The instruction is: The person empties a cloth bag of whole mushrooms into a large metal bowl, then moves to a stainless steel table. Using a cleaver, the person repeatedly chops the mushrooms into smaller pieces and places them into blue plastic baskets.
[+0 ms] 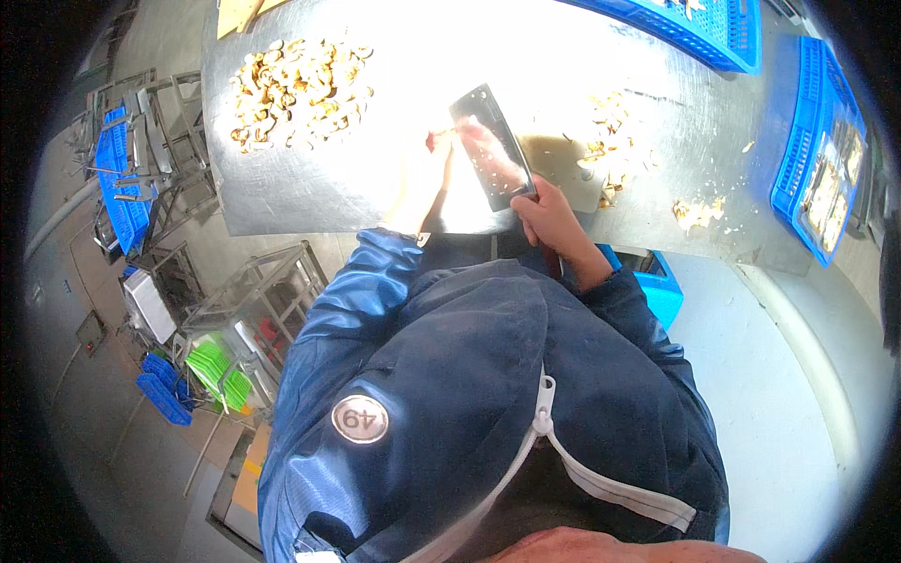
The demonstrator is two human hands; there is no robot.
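Observation:
My right hand (545, 211) grips the handle of a broad cleaver (493, 151), its blade raised at a tilt above a metal table (303, 204). Small pale bits stick to the blade. Left of the blade, my left hand (433, 155) is washed out by glare; its fingers and anything in them cannot be made out. At the table's left lies a wide spread of sliced mushrooms (303, 91), brown and cream. A smaller scatter of mushroom pieces (609, 148) is right of the cleaver, and a little pile of pale scraps (697, 212) lies nearer the front right edge.
One blue plastic basket (732, 42) stands at the table's far right; another blue basket (802, 155) holding pale pieces is at the right end. A blue bin (662, 288) sits below the front edge. Metal racks (260, 295) and green baskets (218, 373) are at left.

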